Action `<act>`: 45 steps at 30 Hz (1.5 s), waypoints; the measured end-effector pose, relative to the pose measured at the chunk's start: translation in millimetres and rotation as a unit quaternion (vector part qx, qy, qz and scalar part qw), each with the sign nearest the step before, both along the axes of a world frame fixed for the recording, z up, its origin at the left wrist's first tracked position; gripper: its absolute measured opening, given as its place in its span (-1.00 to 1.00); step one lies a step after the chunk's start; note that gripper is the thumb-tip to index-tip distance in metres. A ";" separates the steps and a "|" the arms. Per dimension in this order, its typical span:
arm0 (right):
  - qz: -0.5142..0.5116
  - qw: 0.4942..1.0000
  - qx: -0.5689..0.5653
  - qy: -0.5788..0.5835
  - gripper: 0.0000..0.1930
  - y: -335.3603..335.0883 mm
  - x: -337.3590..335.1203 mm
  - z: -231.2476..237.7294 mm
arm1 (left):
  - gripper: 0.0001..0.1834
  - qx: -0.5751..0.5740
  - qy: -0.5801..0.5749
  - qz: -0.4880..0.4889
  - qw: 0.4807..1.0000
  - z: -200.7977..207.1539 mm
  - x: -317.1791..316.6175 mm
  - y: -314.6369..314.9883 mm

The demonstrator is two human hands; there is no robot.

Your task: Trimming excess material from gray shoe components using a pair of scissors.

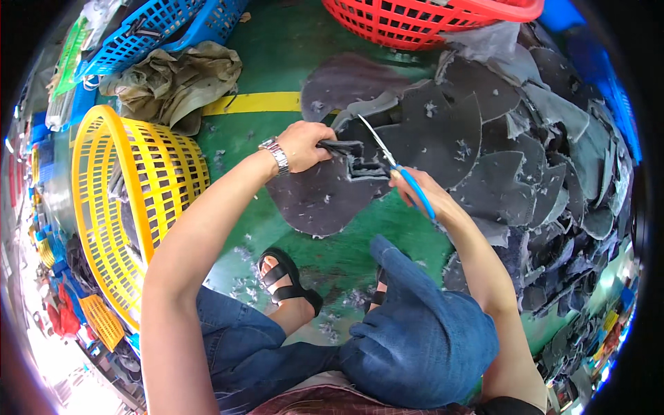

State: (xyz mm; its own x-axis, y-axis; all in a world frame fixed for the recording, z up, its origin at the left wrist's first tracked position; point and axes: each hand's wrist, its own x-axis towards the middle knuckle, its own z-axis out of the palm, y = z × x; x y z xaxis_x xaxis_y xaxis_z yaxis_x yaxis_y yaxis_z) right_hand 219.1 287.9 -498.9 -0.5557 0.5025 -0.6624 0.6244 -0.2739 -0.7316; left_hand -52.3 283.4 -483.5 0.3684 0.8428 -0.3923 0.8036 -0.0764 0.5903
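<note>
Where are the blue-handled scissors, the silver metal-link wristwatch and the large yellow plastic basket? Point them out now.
blue-handled scissors [413,185]: head view, on the blue handle.
silver metal-link wristwatch [278,156]: head view, on the band.
large yellow plastic basket [136,187]: head view, on the rim.

On the green floor [238,149], a yellow basket [127,162] stands at the left. Beyond it a crumpled brown sheet [173,76] lies just below a blue basket [190,40], with a yellow stripe [266,103] running out beside the sheet. A red basket [508,10] is cut off by the top edge. Along the lower left rim, red material [63,311] and an orange basket [102,321] sit near each other, their outlines bent.
</note>
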 end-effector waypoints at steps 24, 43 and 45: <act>-0.130 0.974 -0.186 -0.005 -0.42 7.8 38.4 -47.3 | -0.46 0.325 0.327 0.097 0.882 80.2 -33.5 30.7; -0.171 0.964 -0.181 0.090 -0.46 -1.5 6.1 -46.2 | -0.63 0.262 0.100 0.119 0.952 -66.4 38.3 43.7; -0.169 0.962 -0.188 0.103 -0.40 -0.8 0.1 -45.1 | -0.61 0.241 0.102 0.131 0.956 -61.2 36.2 35.5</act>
